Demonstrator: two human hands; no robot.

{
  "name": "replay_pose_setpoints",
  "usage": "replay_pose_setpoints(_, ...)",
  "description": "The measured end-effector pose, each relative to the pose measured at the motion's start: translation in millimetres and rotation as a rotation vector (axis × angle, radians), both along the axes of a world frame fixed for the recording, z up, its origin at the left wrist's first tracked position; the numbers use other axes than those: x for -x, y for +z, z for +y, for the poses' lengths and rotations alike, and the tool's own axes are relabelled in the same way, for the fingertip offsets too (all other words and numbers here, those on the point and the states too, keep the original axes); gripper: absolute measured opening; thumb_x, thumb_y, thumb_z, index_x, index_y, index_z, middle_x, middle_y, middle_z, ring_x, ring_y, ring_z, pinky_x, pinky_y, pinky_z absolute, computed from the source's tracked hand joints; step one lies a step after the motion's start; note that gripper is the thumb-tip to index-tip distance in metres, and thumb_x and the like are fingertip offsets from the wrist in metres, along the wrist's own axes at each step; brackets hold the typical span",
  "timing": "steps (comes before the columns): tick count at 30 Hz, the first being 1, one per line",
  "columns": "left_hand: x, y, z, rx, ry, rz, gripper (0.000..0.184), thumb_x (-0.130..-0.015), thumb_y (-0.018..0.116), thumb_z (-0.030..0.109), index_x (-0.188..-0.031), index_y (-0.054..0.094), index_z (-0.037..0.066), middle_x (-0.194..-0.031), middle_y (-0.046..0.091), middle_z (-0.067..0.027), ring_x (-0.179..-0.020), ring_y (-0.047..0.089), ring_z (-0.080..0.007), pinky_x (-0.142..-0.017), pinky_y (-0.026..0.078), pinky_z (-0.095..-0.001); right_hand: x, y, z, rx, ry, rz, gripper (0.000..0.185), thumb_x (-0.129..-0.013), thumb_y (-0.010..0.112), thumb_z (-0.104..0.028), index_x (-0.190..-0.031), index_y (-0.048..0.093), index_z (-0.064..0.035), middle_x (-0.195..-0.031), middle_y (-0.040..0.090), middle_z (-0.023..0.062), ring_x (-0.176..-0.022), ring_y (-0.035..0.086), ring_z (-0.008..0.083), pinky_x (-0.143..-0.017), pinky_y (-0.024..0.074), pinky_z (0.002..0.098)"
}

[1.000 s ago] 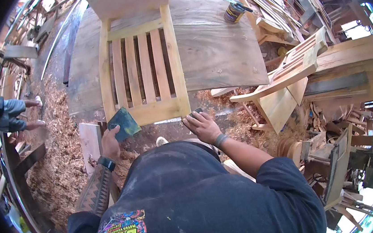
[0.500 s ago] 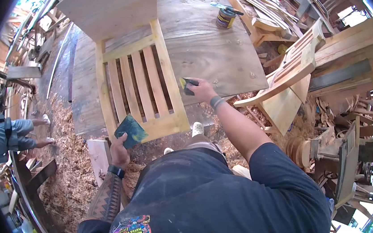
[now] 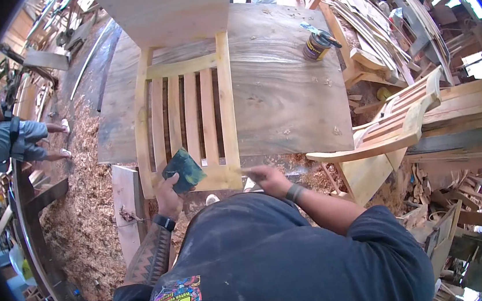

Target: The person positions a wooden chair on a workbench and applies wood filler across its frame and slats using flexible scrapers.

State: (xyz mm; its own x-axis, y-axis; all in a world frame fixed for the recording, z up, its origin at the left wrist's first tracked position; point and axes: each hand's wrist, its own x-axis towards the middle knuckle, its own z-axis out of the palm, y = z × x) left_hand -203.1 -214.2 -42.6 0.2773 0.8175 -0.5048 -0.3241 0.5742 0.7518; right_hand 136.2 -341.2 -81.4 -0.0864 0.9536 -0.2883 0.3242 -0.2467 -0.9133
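Observation:
A wooden chair lies on its back, its slatted backrest [image 3: 227,111] toward me and its flat seat panel [image 3: 167,12] standing up at the far end. My left hand [image 3: 169,195] is closed on a dark green flat square plate [image 3: 185,170] smeared with yellowish paste, over the lower left of the backrest's end rail. Beside that rail's right corner, my right hand [image 3: 271,180] is closed on a small scraper [image 3: 245,172], which appears edge-on and blurred. Whether the scraper touches the wood, I cannot tell.
Under the chair is a wooden tabletop [image 3: 288,94], with an open can [image 3: 316,46] and a brush across it. Another slatted chair [image 3: 392,121] leans at the right. A person [image 3: 16,137] stands at the left among wood shavings [image 3: 85,218]. Lumber fills the back right.
My right hand has drawn back toward me with the scraper, from beside the backrest's right rail to its near corner. The plate stays over the near rail. The camera view has shifted.

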Motion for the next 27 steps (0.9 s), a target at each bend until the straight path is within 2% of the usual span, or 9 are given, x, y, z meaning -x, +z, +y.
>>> replay_pose_setpoints(2, -9, -1, -4, 0.000, 0.007, -0.007, 0.042, -0.100, 0.053, 0.016, -0.138, 0.054, -0.003, -0.122, 0.070, -0.0168, -0.105, 0.073, -0.0324, -0.079, 0.064, -0.0472, -14, -9, 30, 0.043, -0.148, -0.039, 0.035, -0.098, 0.062, -0.013, -0.133, 0.069, -0.0113, -0.121, 0.070, 0.0189, -0.112, 0.068, 0.0337, -0.098, 0.0530, 0.0390)
replay_pose_setpoints(4, -22, 8, -5, 0.019, 0.000, -0.042, 0.043, -0.100, 0.054, 0.017, -0.139, 0.054, -0.002, -0.123, 0.070, -0.0164, -0.106, 0.073, -0.0317, -0.080, 0.064, -0.0460, -29, 9, 71, -0.197, -0.119, -0.154, 0.035, -0.097, 0.061, -0.014, -0.131, 0.069, -0.0102, -0.119, 0.070, 0.0197, -0.112, 0.068, 0.0365, -0.098, 0.0534, 0.0422)
replay_pose_setpoints(10, -42, 19, -4, 0.037, 0.003, -0.088, 0.045, -0.099, 0.056, 0.018, -0.140, 0.054, 0.000, -0.123, 0.071, -0.0155, -0.107, 0.073, -0.0300, -0.079, 0.064, -0.0445, -30, 12, 142, -0.419, 0.021, -0.395, 0.032, -0.093, 0.062, -0.009, -0.125, 0.069, -0.0079, -0.118, 0.069, 0.0204, -0.107, 0.066, 0.0424, -0.090, 0.0551, 0.0494)
replay_pose_setpoints(15, -47, 40, 0, 0.052, 0.050, -0.075, 0.042, -0.101, 0.059, 0.022, -0.139, 0.055, 0.004, -0.118, 0.072, -0.0117, -0.102, 0.073, -0.0266, -0.075, 0.063, -0.0415, 1, -2, 43, -0.358, 0.157, -0.386, 0.038, -0.091, 0.059, -0.009, -0.128, 0.069, -0.0125, -0.118, 0.070, 0.0188, -0.107, 0.068, 0.0399, -0.094, 0.0553, 0.0488)
replay_pose_setpoints(17, -46, 44, 2, 0.122, 0.102, -0.064, 0.040, -0.102, 0.060, 0.025, -0.137, 0.057, 0.006, -0.116, 0.073, -0.0096, -0.099, 0.073, -0.0248, -0.073, 0.062, -0.0399, 2, -2, 0, -0.185, 0.351, -0.273, 0.043, -0.089, 0.063, -0.007, -0.131, 0.068, -0.0121, -0.121, 0.071, 0.0187, -0.108, 0.069, 0.0383, -0.096, 0.0557, 0.0460)
replay_pose_setpoints(20, -40, 39, 16, 0.140, 0.047, -0.116, 0.035, -0.103, 0.063, 0.028, -0.130, 0.061, 0.006, -0.114, 0.073, -0.0093, -0.097, 0.073, -0.0231, -0.073, 0.062, -0.0406, 0, 1, -1, 0.053, 0.063, -0.195, 0.038, -0.097, 0.062, -0.010, -0.134, 0.069, -0.0130, -0.122, 0.072, 0.0175, -0.112, 0.070, 0.0318, -0.095, 0.0552, 0.0394)
replay_pose_setpoints(22, -43, 43, 26, 0.166, 0.013, -0.141, 0.033, -0.104, 0.062, 0.028, -0.128, 0.062, 0.005, -0.111, 0.074, -0.0088, -0.092, 0.073, -0.0218, -0.071, 0.062, -0.0392, 2, 46, 41, 0.031, -0.170, -0.101, 0.032, -0.102, 0.060, -0.009, -0.133, 0.068, -0.0066, -0.124, 0.072, 0.0158, -0.105, 0.071, 0.0202, -0.092, 0.0563, 0.0348)
replay_pose_setpoints(24, -42, 48, 40, 0.177, -0.063, -0.210, 0.033, -0.104, 0.062, 0.027, -0.128, 0.062, 0.005, -0.110, 0.074, -0.0092, -0.090, 0.074, -0.0220, -0.071, 0.062, -0.0392, 16, 41, 67, -0.025, -0.384, 0.355, 0.032, -0.108, 0.055, -0.012, -0.137, 0.064, -0.0023, -0.127, 0.071, 0.0125, -0.108, 0.070, 0.0206, -0.095, 0.0585, 0.0356)
replay_pose_setpoints(27, -42, 67, 57, 0.176, -0.093, -0.306, 0.033, -0.104, 0.060, 0.026, -0.128, 0.062, 0.004, -0.108, 0.074, -0.0105, -0.088, 0.074, -0.0235, -0.069, 0.062, -0.0393, 64, 95, 103, -0.163, -0.509, 0.720, 0.036, -0.111, 0.050, -0.013, -0.143, 0.056, 0.0022, -0.126, 0.069, 0.0102, -0.112, 0.068, 0.0186, -0.098, 0.0579, 0.0360)
